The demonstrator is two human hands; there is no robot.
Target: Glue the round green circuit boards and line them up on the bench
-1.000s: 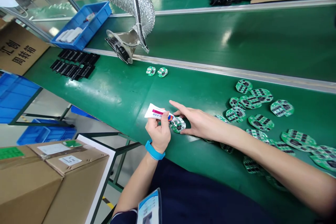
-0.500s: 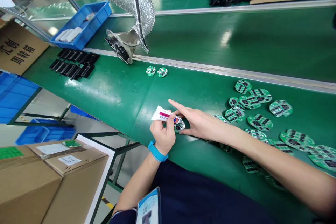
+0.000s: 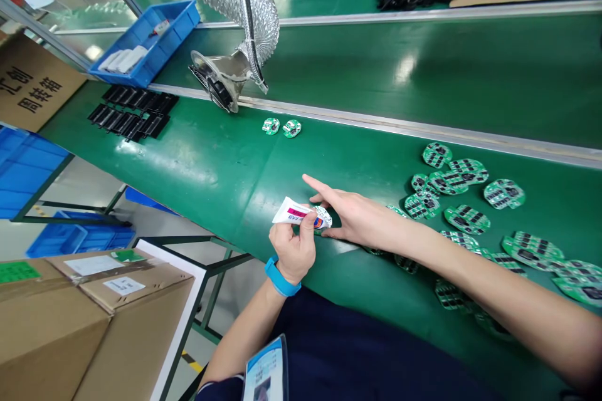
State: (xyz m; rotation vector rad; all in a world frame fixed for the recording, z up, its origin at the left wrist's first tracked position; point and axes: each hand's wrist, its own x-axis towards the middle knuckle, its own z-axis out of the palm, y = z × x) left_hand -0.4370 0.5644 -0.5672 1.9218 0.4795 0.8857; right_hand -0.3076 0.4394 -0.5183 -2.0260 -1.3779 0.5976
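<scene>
My left hand point(image 3: 295, 245) pinches a white squeeze tube point(image 3: 290, 211) with a magenta band and blue and orange print. The tube's front end points right, over a small round green circuit board point(image 3: 324, 216). My right hand point(image 3: 352, 216) grips that board by its edge between thumb and fingers, with the index finger stretched out. The tube hides part of the board, and its nozzle tip cannot be made out. Right of my right hand lie several green circuit boards point(image 3: 466, 219), some partly under the forearm. Two smaller boards, one a round board point(image 3: 292, 128), lie farther back.
A silver extraction duct point(image 3: 263, 12) hangs with its hood point(image 3: 221, 78) low over the bench. Black parts point(image 3: 132, 113) stand in rows at left, beside a blue bin point(image 3: 145, 44). A metal rail point(image 3: 376, 128) crosses behind. Cardboard boxes point(image 3: 94, 319) stand lower left.
The tube has tilted to lie flatter, and its front end now covers more of the board. My right hand has stayed nearly in place.
</scene>
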